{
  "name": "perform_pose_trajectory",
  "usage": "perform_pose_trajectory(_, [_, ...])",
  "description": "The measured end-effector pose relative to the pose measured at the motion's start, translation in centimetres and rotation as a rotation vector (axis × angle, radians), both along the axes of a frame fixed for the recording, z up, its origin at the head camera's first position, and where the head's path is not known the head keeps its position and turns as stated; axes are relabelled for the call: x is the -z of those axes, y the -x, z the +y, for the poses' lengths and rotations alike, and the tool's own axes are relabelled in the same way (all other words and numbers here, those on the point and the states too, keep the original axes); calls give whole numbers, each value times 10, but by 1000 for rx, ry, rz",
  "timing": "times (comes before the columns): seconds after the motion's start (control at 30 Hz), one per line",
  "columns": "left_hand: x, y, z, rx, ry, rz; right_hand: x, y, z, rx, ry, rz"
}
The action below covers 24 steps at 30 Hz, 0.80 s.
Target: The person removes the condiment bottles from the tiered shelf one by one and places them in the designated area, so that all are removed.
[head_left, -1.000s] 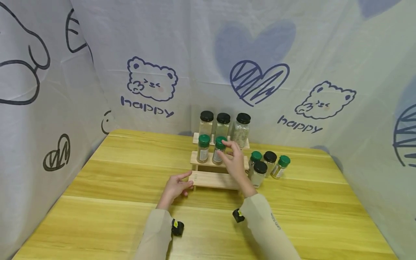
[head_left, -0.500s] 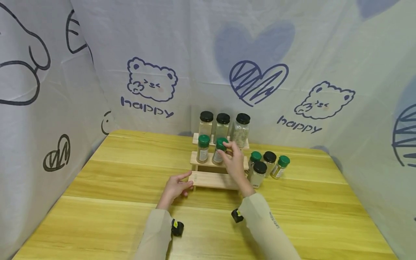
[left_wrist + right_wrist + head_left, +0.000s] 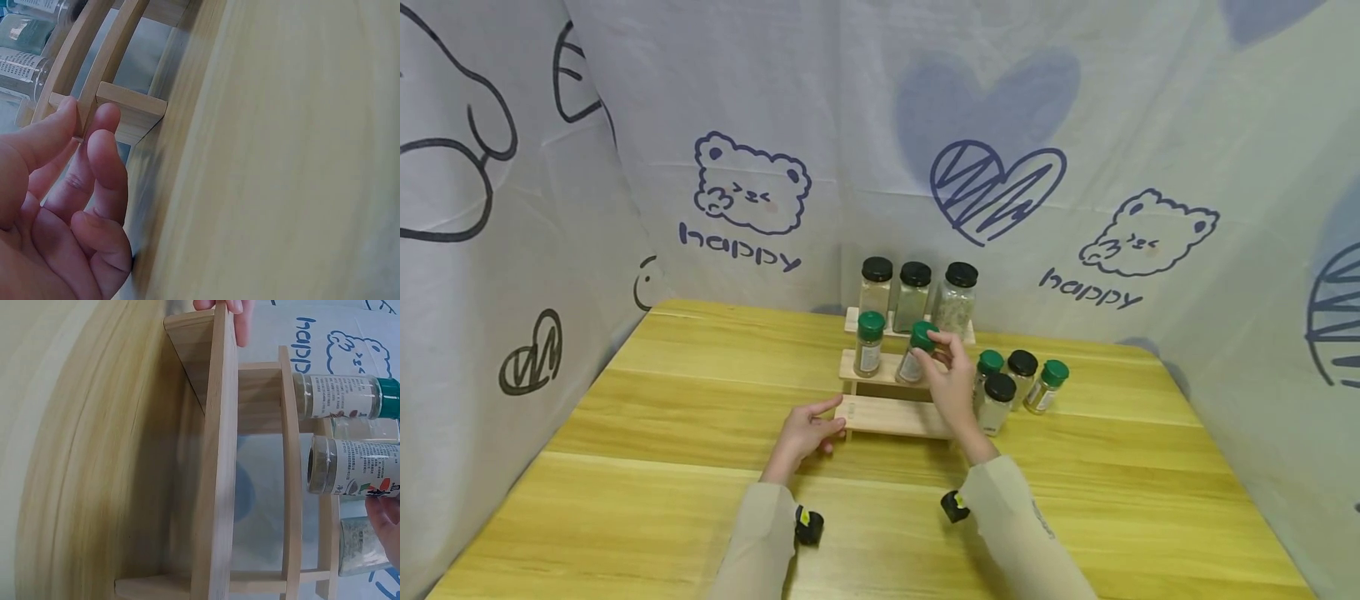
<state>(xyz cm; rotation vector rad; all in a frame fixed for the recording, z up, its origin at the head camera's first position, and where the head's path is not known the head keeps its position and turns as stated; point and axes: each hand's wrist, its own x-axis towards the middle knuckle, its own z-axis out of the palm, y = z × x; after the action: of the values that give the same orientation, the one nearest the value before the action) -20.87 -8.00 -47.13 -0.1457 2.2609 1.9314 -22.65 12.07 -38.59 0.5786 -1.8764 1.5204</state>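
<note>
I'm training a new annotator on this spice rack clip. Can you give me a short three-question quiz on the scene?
1. True or false: the right hand pinches a green-capped jar at the rack's middle step.
2. How many black-capped jars stand on the top step?
3. The left hand touches: A) a jar, B) the bottom step, C) nothing.

Key: 1 true; 2 three; 3 B.
</note>
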Motion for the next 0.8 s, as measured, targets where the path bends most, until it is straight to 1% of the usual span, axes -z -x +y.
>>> perform_pose_trajectory(0.13, [0, 0, 0, -2, 4, -3, 0, -5, 5, 12, 12, 3])
perform_pose_trajectory(0.3, [0, 0, 0, -2, 7, -2, 1, -11, 10, 18, 25, 47])
perform_pose_trajectory(0.43, [0, 1, 0, -3, 11, 1, 2, -15, 13, 6, 30, 86])
perform_pose_trajectory(0.57, [1, 0, 0, 1, 15, 3, 3, -18, 17, -12, 48, 105])
perform_pose_trajectory(0.67, [2, 0, -1, 3, 11, 3, 5, -20, 20, -22, 61, 107])
perform_pose_trajectory(0.8, [2, 1, -1, 4, -1, 7, 6, -26, 24, -29, 67, 87])
